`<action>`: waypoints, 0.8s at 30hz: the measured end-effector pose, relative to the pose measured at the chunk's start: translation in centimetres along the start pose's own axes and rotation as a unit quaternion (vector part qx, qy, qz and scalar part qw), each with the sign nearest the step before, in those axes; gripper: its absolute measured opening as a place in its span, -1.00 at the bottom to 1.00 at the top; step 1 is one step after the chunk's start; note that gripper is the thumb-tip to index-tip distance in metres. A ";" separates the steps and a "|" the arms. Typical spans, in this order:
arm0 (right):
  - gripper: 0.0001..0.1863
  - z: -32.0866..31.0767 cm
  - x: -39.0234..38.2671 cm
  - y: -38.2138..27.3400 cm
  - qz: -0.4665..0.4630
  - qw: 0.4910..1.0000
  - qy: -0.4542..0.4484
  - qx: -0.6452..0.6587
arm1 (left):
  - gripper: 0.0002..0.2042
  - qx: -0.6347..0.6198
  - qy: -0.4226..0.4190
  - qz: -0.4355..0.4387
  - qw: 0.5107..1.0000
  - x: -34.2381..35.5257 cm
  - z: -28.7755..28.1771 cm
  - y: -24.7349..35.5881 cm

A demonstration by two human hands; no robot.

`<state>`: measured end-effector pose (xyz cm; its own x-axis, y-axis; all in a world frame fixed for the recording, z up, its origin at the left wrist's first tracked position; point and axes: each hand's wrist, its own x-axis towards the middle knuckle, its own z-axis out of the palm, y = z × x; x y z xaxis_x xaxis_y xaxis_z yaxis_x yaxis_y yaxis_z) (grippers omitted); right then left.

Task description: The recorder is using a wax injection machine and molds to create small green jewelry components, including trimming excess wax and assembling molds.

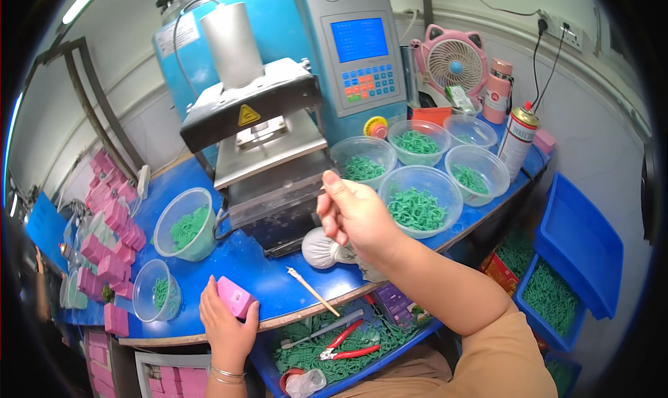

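My left hand (226, 321) is closed around a pink block (236, 295) at the front edge of the blue table. Further right and higher, my right hand (358, 213) is raised before the press (261, 154), its thumb up and fingers curled in. Whatever its fingertips may pinch is too small to make out. Just below that hand lies a white cloth-wrapped bundle (319, 249). Between my hands a thin wooden-handled stick (313, 290) rests on the table. Clear tubs of green rubbery pieces (419, 210) stand to the right of my right hand.
More tubs (184, 224) of green pieces stand left of the press, near stacked pink blocks (111, 266). Below the table edge, a blue tray (410, 360) holds green pieces and red-handled pliers (351, 342). A spray can (518, 140) and pink fan (456, 62) are at the right.
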<state>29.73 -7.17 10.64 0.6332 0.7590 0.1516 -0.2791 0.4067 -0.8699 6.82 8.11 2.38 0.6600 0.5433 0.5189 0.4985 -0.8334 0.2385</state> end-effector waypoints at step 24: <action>-0.49 -0.5 3.2 -0.5 0.066 0.996 -0.025 0.058 | -0.20 -0.051 0.019 0.132 0.990 -11.0 -3.8 -3.2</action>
<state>32.23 -5.23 11.33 0.5496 0.8329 0.0653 -0.4408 0.3556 -0.8242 -4.17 4.37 -1.02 0.7367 0.3024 0.6048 0.2503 -0.9528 0.1716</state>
